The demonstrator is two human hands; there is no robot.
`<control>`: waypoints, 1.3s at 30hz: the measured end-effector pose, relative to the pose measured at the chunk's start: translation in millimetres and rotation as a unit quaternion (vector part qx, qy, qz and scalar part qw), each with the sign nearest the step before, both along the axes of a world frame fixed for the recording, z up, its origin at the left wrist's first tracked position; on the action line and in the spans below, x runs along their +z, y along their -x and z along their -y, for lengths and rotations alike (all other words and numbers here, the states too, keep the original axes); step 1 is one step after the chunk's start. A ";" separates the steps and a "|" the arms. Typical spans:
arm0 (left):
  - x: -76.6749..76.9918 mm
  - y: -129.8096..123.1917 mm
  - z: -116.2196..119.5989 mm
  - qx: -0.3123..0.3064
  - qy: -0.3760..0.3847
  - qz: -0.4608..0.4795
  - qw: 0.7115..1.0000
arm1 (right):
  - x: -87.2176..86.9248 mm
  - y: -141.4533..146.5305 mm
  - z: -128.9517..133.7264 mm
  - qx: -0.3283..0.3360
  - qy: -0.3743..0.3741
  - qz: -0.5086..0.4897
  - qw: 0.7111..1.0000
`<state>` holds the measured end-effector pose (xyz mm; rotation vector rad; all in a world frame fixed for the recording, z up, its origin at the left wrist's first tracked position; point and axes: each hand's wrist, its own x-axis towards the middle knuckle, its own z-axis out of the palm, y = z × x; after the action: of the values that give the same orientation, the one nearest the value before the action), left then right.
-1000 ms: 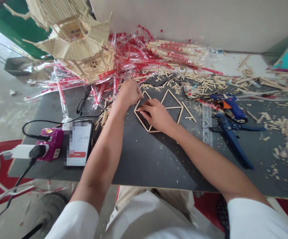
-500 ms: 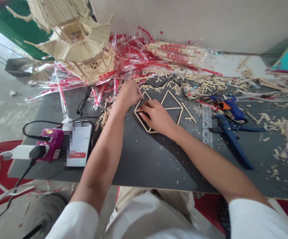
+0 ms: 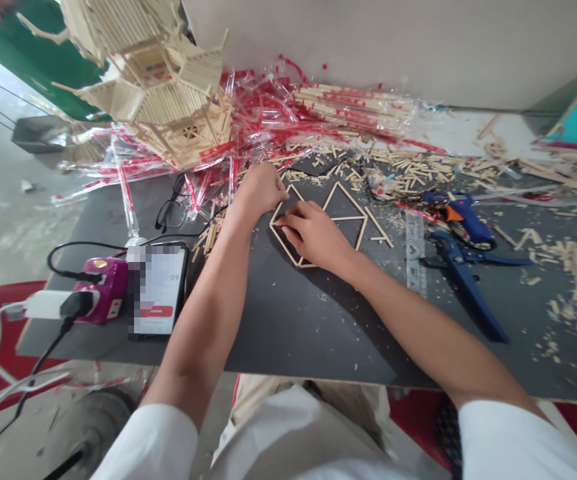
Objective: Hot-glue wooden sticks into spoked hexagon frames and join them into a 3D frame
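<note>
While the digits at the edge of the phone (image 3: 156,293) screen are moving on from :08 to :09, almost nothing else is changing on the dark tabletop (image 3: 288,320): both hands are keeping the places they were holding a second ago, and the view itself is only drifting slightly. The left hand (image 3: 262,191) is bending inward, its thumb and forefinger apparently pinching the far-left corner of the wooden-stick frame (image 3: 347,218). The right hand (image 3: 316,237) is arching over the frame's near-left part, fingers curled and tips meeting near its left corner; whether they are gripping a stick or just pressing one down, I cannot tell. The frame is lying flat in front of the person, its right-hand sticks showing and its middle partly hidden. Such stillness is probably meaning a joint is being steadied rather than a piece being shifted. A loose stick (image 3: 378,227) is lying just beside the frame's right side, and farther right a clear ruler (image 3: 415,250), a blue glue gun (image 3: 468,217) and a blue hand cutter (image 3: 461,270) are resting unused.
</note>
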<state>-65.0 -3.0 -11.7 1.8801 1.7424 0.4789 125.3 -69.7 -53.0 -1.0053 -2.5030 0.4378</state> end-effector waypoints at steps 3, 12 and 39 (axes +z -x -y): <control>-0.3 -0.2 0.0 0.003 -0.001 -0.002 1.000 | 1.5 -0.3 0.2 0.000 0.000 0.001 1.000; 0.5 -0.5 0.3 0.006 0.006 0.018 1.000 | 4.0 -0.5 1.2 -0.003 0.014 -0.003 1.000; 0.9 0.6 0.2 -0.009 -0.001 -0.010 1.000 | 9.2 -4.5 -3.7 -0.003 0.000 -0.012 1.000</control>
<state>-65.5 -3.1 -10.9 1.9067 1.7382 0.4576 129.8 -65.9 -43.8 -1.0013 -2.4780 0.4444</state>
